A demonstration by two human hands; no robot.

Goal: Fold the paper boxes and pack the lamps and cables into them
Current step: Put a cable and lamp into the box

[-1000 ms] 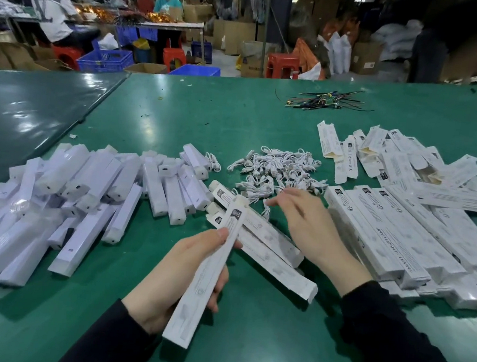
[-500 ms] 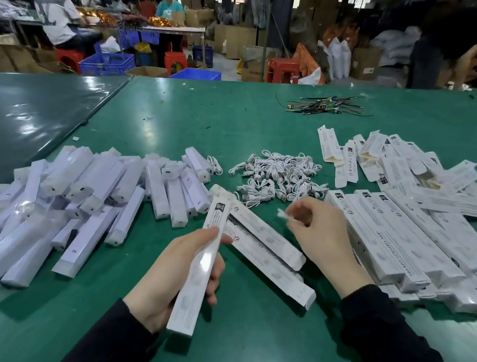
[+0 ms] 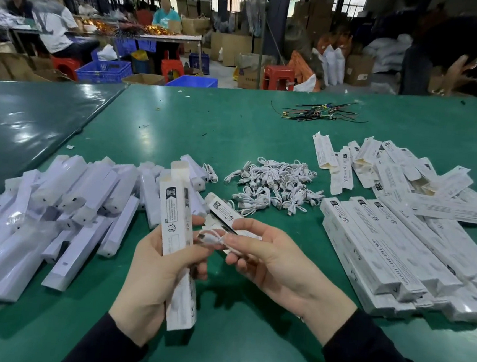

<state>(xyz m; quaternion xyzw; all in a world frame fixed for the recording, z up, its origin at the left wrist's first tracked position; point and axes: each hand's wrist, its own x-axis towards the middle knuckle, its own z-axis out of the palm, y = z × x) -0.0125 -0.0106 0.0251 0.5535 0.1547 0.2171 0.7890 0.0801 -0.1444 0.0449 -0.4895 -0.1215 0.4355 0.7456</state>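
My left hand grips a long white paper box, held nearly upright with its open top flaps away from me. My right hand pinches a small coiled white cable just right of the box. A pile of white coiled cables lies behind my hands. White lamps in clear wrap are heaped on the left. Folded and packed boxes are stacked on the right, with flat boxes behind them.
Another box lies on the green table behind my hands. A bundle of dark wires sits at the far side. People work at tables in the background, and a person bends over at the far right.
My right hand picked a cable from the pile and brought it back beside the box. My left hand raised the box more upright.
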